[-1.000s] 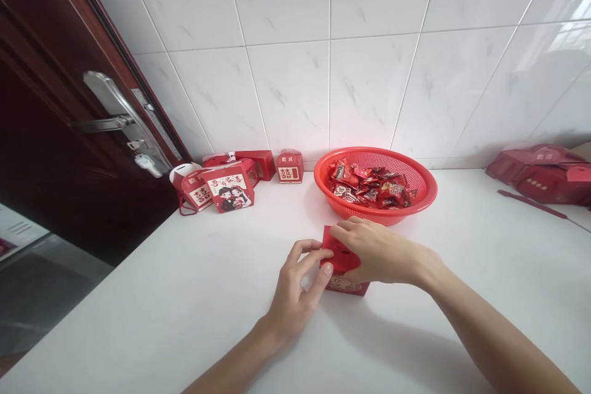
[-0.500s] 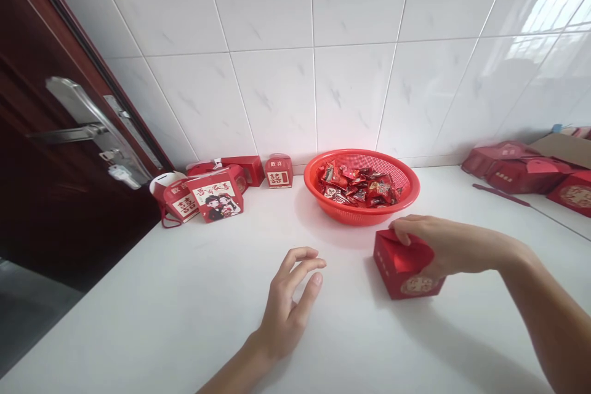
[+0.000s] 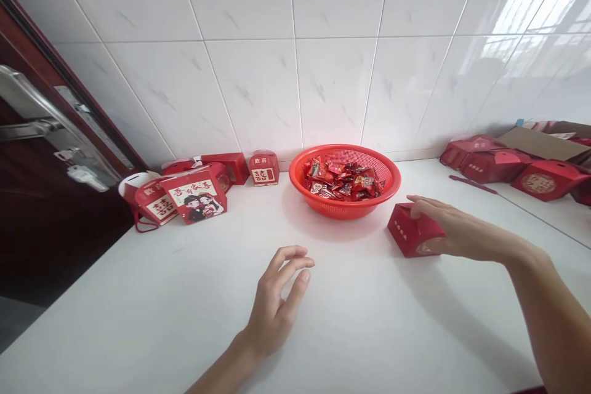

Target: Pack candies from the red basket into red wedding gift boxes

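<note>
A red gift box (image 3: 406, 231) with a gold round emblem stands on the white table, right of the basket. My right hand (image 3: 443, 228) grips it from above and the right side, its thumb at the top edge; the far fingers are hidden behind the box. My left hand (image 3: 279, 295) hovers or rests over the table's middle with curled, parted fingers and holds nothing. Beyond both hands is a red plastic basket (image 3: 344, 209) filled with red-wrapped candies (image 3: 348, 180).
At the back left lean several red and white gift boxes (image 3: 198, 197), and a small red box (image 3: 264, 169) stands beside them. Several closed red boxes (image 3: 494, 166) and an open carton (image 3: 535, 143) line the right. A dark red strip (image 3: 473, 184) lies there. Left is a door (image 3: 55, 197).
My right hand has moved the red box away from me and to the right, past the basket's right side. My left hand keeps its pose. The view has turned slightly right.
</note>
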### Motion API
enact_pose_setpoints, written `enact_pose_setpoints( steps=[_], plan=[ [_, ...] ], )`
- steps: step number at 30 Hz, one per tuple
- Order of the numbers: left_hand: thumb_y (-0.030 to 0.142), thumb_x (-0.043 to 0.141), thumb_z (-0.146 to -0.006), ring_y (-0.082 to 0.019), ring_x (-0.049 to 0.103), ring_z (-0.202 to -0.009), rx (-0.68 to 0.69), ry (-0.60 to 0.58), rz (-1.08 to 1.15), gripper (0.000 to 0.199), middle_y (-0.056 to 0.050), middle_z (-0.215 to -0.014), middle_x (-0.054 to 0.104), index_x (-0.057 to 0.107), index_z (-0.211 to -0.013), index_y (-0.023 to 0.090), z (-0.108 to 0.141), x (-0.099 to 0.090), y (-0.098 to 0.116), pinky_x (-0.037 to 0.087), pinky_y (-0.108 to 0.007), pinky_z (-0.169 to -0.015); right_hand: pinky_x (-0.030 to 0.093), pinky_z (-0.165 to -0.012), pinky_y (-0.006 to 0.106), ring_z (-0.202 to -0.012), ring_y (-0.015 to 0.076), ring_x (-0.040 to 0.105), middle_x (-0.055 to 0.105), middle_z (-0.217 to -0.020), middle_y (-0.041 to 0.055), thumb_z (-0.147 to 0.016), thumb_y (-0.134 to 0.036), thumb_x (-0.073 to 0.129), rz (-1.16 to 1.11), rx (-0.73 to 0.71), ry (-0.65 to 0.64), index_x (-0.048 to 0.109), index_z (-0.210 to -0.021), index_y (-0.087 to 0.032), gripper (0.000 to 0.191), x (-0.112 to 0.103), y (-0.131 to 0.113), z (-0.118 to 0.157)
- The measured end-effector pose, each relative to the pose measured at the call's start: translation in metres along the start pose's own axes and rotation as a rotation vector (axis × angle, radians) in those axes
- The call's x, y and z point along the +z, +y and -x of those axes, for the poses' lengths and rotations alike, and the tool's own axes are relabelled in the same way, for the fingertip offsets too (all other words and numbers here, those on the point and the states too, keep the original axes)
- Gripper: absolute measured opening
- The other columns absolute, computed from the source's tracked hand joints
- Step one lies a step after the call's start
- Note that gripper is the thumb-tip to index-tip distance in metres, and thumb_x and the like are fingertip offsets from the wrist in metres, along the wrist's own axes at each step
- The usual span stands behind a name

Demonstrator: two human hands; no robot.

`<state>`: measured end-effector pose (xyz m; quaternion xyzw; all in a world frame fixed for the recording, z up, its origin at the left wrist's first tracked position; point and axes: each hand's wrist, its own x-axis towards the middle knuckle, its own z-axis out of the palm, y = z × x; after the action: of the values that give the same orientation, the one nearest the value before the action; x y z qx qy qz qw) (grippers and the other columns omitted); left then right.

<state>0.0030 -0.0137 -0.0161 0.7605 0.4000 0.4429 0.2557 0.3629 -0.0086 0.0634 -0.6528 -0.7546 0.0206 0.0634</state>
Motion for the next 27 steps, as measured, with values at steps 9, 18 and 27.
enact_pose_setpoints(
  steps=[9,18,27],
  plan=[
    [0.035,0.051,-0.099,-0.025,0.068,-0.103,-0.016,-0.005,0.003,0.026,-0.009,-0.11,0.068,0.075,-0.103,0.027,-0.001,-0.001,0.001,0.061,-0.03,-0.07,0.045,-0.107,0.051,-0.116,0.0297,0.063,0.073,-0.117,0.0129,-0.073,0.011,0.038,0.156,-0.169,0.211,0.07,-0.095,-0.017,0.049,0.063,-0.037,-0.004],
    [0.032,0.052,-0.098,-0.023,0.068,-0.101,0.009,-0.004,-0.016,0.023,-0.008,-0.11,0.068,0.074,-0.098,0.027,-0.001,0.0,0.0,0.06,-0.031,-0.079,0.024,-0.12,0.066,-0.121,0.0319,0.063,0.076,-0.107,0.009,-0.079,-0.001,0.038,0.126,-0.109,0.259,0.071,-0.083,-0.022,0.04,0.065,0.051,-0.02],
    [0.035,0.049,-0.1,-0.023,0.066,-0.102,-0.039,-0.043,-0.001,0.025,-0.008,-0.11,0.066,0.073,-0.098,0.026,-0.001,0.003,-0.005,0.058,-0.032,-0.08,0.024,-0.117,0.059,-0.112,0.0331,0.066,0.072,-0.092,0.016,-0.079,-0.006,0.039,0.05,0.059,0.301,0.056,-0.059,-0.024,0.032,0.059,0.144,-0.031]
  ],
)
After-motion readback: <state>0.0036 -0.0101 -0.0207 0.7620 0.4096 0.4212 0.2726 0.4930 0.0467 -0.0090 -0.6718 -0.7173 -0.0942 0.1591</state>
